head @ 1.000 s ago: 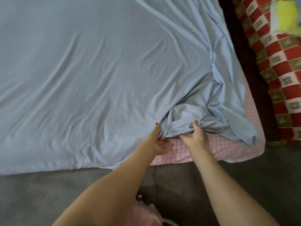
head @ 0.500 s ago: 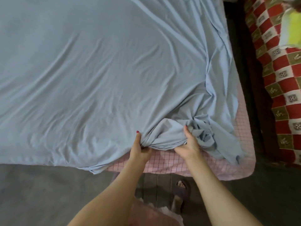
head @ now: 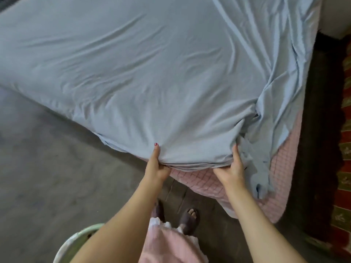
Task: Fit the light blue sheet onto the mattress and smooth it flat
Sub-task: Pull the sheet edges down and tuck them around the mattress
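The light blue sheet [head: 152, 73] lies spread over most of the mattress [head: 281, 168], wrinkled in long folds. The mattress's near right corner shows bare, pink with a checked quilted cover. My left hand [head: 156, 166] pinches the sheet's near hem, thumb on top. A forearm's width to the right, my right hand [head: 232, 168] grips the same hem, where the cloth bunches. A loose flap of sheet [head: 262, 179] hangs beside my right hand over the pink corner.
Grey concrete floor [head: 47, 177] runs along the bed's near side. My feet in dark slippers [head: 188, 217] stand close to the mattress edge. A pale green round rim [head: 76, 238] sits at the bottom left. A red patterned cloth [head: 343, 149] lies beyond a dark gap on the right.
Both hands have drawn the bunched hem toward me and spread apart along it. The bunch has flattened, and the sheet covers more of the pink edge. The view has tilted and shifted.
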